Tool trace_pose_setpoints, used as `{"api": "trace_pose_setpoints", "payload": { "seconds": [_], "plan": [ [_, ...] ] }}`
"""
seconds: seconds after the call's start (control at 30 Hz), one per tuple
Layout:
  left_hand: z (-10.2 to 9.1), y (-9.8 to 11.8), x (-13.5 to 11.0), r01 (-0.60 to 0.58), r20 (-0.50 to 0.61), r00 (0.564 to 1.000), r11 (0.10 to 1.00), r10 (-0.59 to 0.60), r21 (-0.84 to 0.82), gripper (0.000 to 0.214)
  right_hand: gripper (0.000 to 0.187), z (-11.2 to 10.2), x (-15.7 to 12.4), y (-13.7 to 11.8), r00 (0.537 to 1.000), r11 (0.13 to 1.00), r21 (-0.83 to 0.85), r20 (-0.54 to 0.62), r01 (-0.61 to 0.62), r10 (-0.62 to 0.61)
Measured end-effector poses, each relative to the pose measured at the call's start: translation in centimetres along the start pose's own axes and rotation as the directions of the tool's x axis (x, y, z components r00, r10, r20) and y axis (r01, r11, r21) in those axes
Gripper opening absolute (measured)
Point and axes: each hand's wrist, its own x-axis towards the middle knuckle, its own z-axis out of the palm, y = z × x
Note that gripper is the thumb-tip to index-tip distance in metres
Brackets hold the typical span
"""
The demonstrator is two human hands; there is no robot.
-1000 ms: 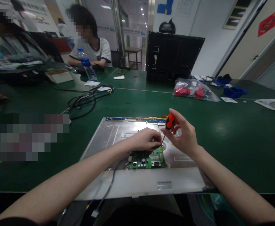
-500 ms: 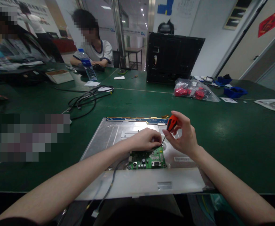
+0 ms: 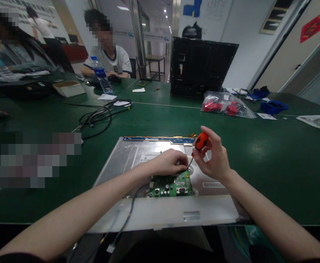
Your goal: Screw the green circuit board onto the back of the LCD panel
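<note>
A silver metal panel (image 3: 127, 157) lies on the green table (image 3: 272, 164) in front of me, with a small green circuit board (image 3: 170, 185) on it. My right hand (image 3: 213, 157) grips an orange-handled screwdriver (image 3: 199, 143), its tip down at the board's far edge. My left hand (image 3: 168, 162) rests curled on the board's top edge beside the tip, fingers pinched on something I cannot make out. A grey cable (image 3: 127, 215) runs from the board toward me.
A black monitor housing (image 3: 200, 67) stands at the back. A clear bag of red parts (image 3: 225, 106) lies right of it, blue items (image 3: 273, 106) further right. Coiled black cables (image 3: 99, 115) and a water bottle (image 3: 101, 75) are left. Other people sit at the far left.
The screwdriver handle has tilted slightly to the right as my right hand's fingers shift around it. My left hand has stayed in place on the board.
</note>
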Motion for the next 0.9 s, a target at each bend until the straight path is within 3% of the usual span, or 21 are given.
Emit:
{"api": "trace_pose_setpoints", "payload": {
  "seconds": [0.4, 0.57, 0.7, 0.9],
  "plan": [
    [-0.09, 0.13, -0.01, -0.011, -0.008, 1.000, 1.000, 0.011, 0.005, 0.009, 0.067, -0.05, 0.21, 0.30, 0.998, 0.997, -0.057, -0.026, 0.054, -0.056],
    [0.01, -0.02, 0.02, -0.011, -0.015, 1.000, 1.000, 0.011, -0.001, 0.007, 0.074, 0.05, -0.06, 0.12, 1.000, 0.999, -0.026, -0.015, 0.021, -0.022],
    [-0.01, -0.04, 0.00, -0.017, -0.012, 1.000, 1.000, 0.017, -0.003, 0.008, 0.070, 0.11, -0.26, 0.15, 1.000, 1.000, 0.012, -0.008, -0.011, 0.012],
    [0.01, -0.09, -0.01, -0.022, -0.005, 1.000, 1.000, 0.022, 0.003, 0.011, 0.065, 0.01, -0.13, 0.51, 1.000, 0.999, -0.019, 0.003, 0.029, -0.029]
  ]
}}
